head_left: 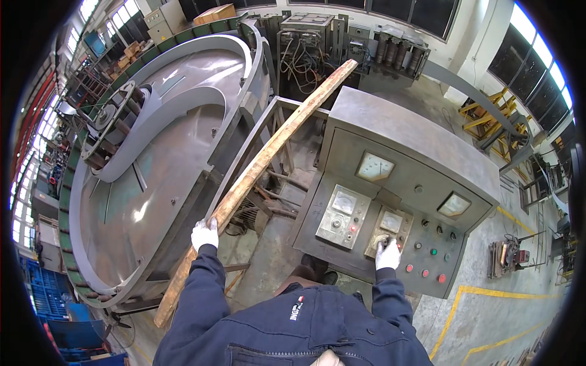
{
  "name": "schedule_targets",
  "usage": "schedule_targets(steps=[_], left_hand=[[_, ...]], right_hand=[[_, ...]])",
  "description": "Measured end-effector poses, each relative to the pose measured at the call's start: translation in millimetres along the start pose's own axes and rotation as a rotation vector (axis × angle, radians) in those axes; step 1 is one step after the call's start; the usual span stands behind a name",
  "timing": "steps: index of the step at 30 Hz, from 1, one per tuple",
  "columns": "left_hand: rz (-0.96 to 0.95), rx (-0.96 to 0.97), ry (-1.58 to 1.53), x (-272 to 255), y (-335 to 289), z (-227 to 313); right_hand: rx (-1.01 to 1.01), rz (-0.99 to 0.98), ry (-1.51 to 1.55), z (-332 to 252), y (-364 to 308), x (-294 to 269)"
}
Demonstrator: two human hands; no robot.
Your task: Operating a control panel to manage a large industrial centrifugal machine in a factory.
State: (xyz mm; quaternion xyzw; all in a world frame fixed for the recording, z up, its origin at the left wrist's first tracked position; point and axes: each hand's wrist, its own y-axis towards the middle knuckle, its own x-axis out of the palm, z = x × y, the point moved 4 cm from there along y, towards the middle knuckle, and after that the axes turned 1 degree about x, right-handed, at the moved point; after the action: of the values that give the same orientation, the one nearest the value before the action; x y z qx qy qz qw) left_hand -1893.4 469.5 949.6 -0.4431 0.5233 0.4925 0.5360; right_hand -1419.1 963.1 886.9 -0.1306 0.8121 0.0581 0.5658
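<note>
My left hand (204, 235), in a white glove, is closed over the edge of a long, rough wooden pole (268, 154). The pole slants from the far middle down to the near left, beside a large metal table. My right hand (387, 254), also gloved, has its fingers closed round a knob (381, 240) on the right-hand small control unit (390, 223), and mostly hides it. That unit is set in a grey control console (415, 155). To its left sits a similar unit (343, 215) with a dial and a small red light.
A wide grey strip (177, 100) winds in an S on the round metal table (155, 183), past a roller stand (110, 125). Coloured buttons (433, 251) and two gauges (374, 166) are on the console. Yellow lines (500, 293) mark the floor at right.
</note>
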Motion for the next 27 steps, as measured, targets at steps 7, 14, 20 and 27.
schedule_targets(steps=[7,14,20,27], left_hand=[[-0.028,-0.01,-0.006,-1.3,0.6,1.8],[-0.023,-0.005,-0.015,-4.0,-0.2,5.0],[0.006,-0.002,-0.022,-4.7,-0.3,4.2],[0.016,0.004,-0.034,-3.3,0.3,3.0]], right_hand=[[0.007,0.017,0.002,0.9,-1.5,-0.3],[0.019,0.004,0.012,-1.0,-0.4,-3.7],[0.022,-0.005,-0.006,1.0,0.5,-0.4],[0.02,0.014,-0.005,3.2,1.0,2.6]])
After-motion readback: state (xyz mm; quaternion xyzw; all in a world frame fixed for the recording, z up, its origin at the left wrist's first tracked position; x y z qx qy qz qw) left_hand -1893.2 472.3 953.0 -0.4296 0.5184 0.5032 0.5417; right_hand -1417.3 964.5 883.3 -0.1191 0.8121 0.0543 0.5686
